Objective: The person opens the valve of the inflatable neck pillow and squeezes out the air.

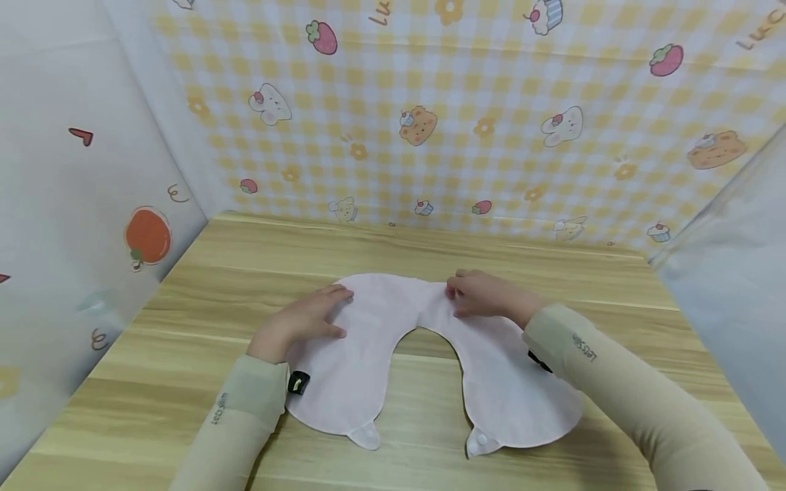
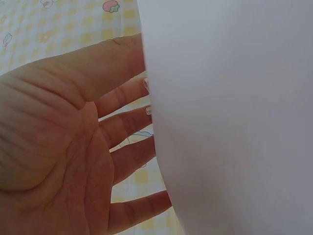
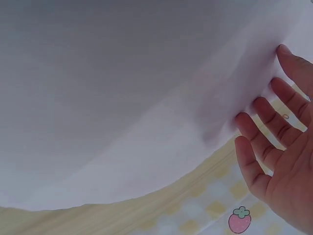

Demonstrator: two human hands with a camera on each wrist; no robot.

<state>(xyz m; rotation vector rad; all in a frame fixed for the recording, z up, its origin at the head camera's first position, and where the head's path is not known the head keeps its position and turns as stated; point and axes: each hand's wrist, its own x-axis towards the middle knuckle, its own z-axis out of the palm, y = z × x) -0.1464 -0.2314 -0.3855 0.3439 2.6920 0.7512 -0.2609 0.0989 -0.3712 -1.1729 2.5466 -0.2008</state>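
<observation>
A pale pink U-shaped bib (image 1: 362, 348) lies spread on the table, its neck opening toward me. Each of its two lower ends has a small tab, and a round snap (image 1: 482, 440) shows on the right one. My left hand (image 1: 303, 319) rests at the bib's upper left edge, thumb and fingers spread. Seen from the left wrist, the fingertips of that hand (image 2: 73, 132) meet the cloth's edge and are partly hidden by it. Near the top middle, my right hand (image 1: 491, 296) touches the bib with its fingertips. The right wrist view shows these fingers (image 3: 257, 129) slightly bent against the fabric.
The wood-grain table (image 1: 424, 395) extends around the bib. Behind it stands a yellow checked backdrop (image 1: 381, 82) with cartoon prints, and white printed sheets (image 1: 80, 204) hang at the sides. Black wrist straps (image 1: 299, 382) show at both sleeves.
</observation>
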